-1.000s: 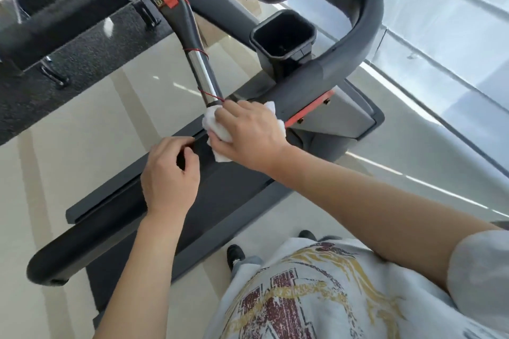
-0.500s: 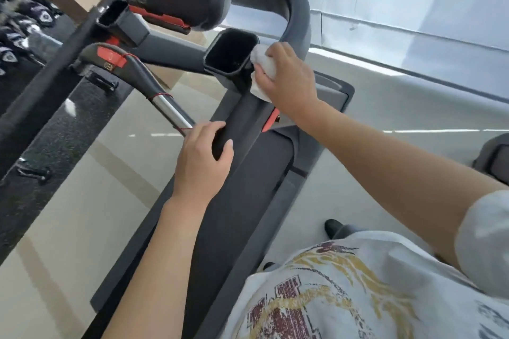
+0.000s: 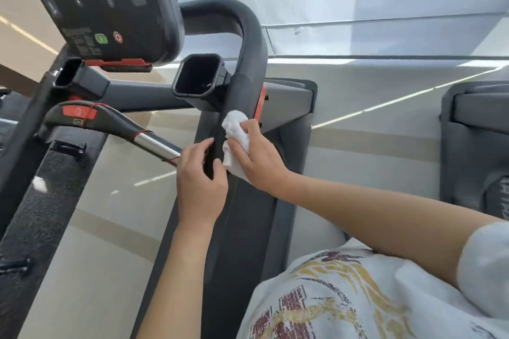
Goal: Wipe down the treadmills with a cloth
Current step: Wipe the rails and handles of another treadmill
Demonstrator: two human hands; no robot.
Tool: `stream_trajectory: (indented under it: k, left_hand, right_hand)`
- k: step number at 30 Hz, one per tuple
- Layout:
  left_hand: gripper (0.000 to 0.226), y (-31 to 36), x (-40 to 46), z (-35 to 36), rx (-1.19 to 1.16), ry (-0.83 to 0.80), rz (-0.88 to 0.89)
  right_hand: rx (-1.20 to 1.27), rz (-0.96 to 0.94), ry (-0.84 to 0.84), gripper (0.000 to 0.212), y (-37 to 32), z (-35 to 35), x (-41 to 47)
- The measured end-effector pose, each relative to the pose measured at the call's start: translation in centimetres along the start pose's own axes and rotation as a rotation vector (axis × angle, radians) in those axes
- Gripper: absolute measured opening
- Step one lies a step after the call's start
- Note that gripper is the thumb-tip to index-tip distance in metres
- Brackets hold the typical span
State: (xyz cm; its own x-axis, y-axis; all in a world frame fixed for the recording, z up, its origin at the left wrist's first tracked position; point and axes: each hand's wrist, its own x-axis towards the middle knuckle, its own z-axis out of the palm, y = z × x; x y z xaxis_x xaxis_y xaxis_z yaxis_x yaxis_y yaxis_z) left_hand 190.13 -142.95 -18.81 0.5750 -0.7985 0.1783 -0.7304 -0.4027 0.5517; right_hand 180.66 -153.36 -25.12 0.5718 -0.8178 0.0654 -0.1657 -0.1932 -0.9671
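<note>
A white cloth (image 3: pixel 234 143) is held bunched in the right hand (image 3: pixel 257 158) just right of the frame's centre, with thumb and fingers curled round it, and is pressed against the right side of the dark handrail (image 3: pixel 249 69) of the treadmill (image 3: pixel 289 107). The cloth is wadded rather than spread, which probably lets pressure be put on the curved rail. Its lower part hangs loose below the palm, against the rail.

The left hand (image 3: pixel 201 181) is wrapped round the same rail from the left, at centre frame, touching or very nearly touching the cloth. The thumb lies on the near side and the fingers reach over the far side, so the rail is clasped. The rail is probably gripped this way so that the body is steadied while the wiping hand works.

From the hands the rail runs up the frame, bends left at the top and meets the console (image 3: pixel 102 5) in the upper left. A cup holder (image 3: pixel 198 77) sits just left of the rail, above the hands. A second grip (image 3: pixel 110 121) with a red tab and a chrome section is seen at mid left, reaching toward the left hand; whether it is touched cannot be told. The belt (image 3: pixel 248 228) runs down below the hands, and a printed white shirt (image 3: pixel 344 297) fills the lower right.

The step in hand is judged to be the wiping of this rail; the console and cup holder seem not yet reached by the cloth.
</note>
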Motion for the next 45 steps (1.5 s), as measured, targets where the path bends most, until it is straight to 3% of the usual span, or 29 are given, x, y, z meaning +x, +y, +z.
stream_trajectory:
  k: [4, 9, 13, 17, 20, 23, 27, 33, 40, 45]
  left_hand:
    - [0.04, 0.0, 0.0, 0.2, 0.019, 0.014, 0.006]
    - [0.041, 0.5, -0.1, 0.3, 0.057, 0.025, -0.008]
    - [0.038, 1.0, -0.1, 0.5, 0.096, 0.034, -0.027]
    - [0.032, 1.5, 0.7, 0.7, 0.059, 0.062, -0.099]
    - [0.029, 2.2, 1.4, 1.4, 0.071, 0.072, -0.155]
    - [0.028, 2.9, 2.2, 2.2, 0.092, 0.08, -0.187]
    - [0.027, 3.7, 3.7, 3.1, 0.105, 0.094, -0.186]
    - [0.021, 4.6, 4.7, 5.0, 0.243, 0.22, -0.205]
    - [0.026, 4.8, 4.6, 5.2, 0.34, 0.232, -0.178]
    - [0.009, 4.7, 4.2, 5.2, 0.325, 0.251, -0.223]
  right_hand:
    - [0.098, 0.139, 0.216, 0.037, -1.1, -2.0, 6.6]
    - [-0.034, 0.095, 0.227, 0.032, -1.4, -4.1, 11.2]
    - [-0.356, 0.019, 0.04, 0.038, -0.1, -2.7, 6.9]
    - [-0.171, -0.139, -0.186, 0.035, 0.2, -2.5, 1.2]
    - [-0.213, -0.261, -0.255, 0.032, 0.9, -4.1, 2.4]
    - [-0.316, -0.358, -0.198, 0.036, 1.0, -5.7, 6.0]
    - [-0.382, -0.259, -0.04, 0.038, -0.1, -7.8, 14.8]
    - [-0.594, -0.158, 0.013, 0.042, -1.1, -10.8, 25.3]
    - [-0.547, -0.322, -0.114, 0.035, -1.6, -7.7, 16.9]
    - [-0.534, -0.526, -0.285, 0.027, -2.1, -5.0, 10.2]
